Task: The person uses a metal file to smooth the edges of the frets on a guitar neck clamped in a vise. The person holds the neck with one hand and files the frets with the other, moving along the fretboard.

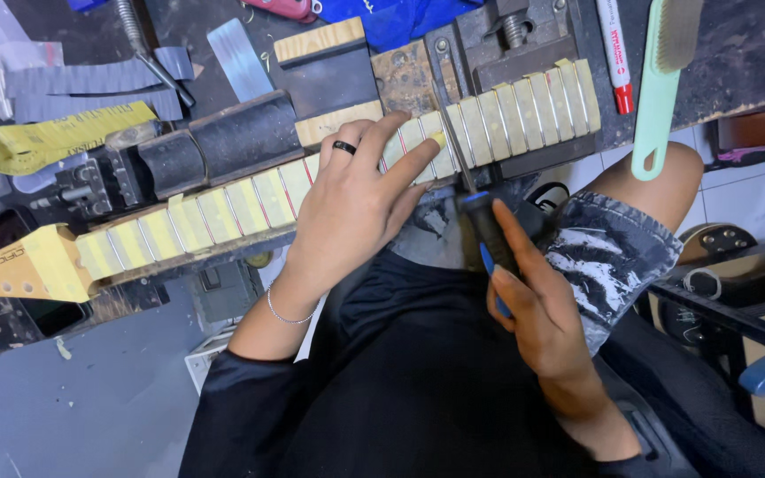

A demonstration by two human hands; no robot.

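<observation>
At frame centre, the left hand point(356, 199) presses flat on the taped guitar neck point(250, 199) while the right hand point(529, 296) grips a blue-handled file point(480, 208), which might slip and scratch wood.

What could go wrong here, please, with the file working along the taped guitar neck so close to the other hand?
The file crosses a fret right beside the left hand's fingers, so a slip could nick a fingertip. The yellow tape covers the wood between frets; a tilted file might cut through it and mark the neck. The right hand grips only the handle's end, so control may be loose.
</observation>
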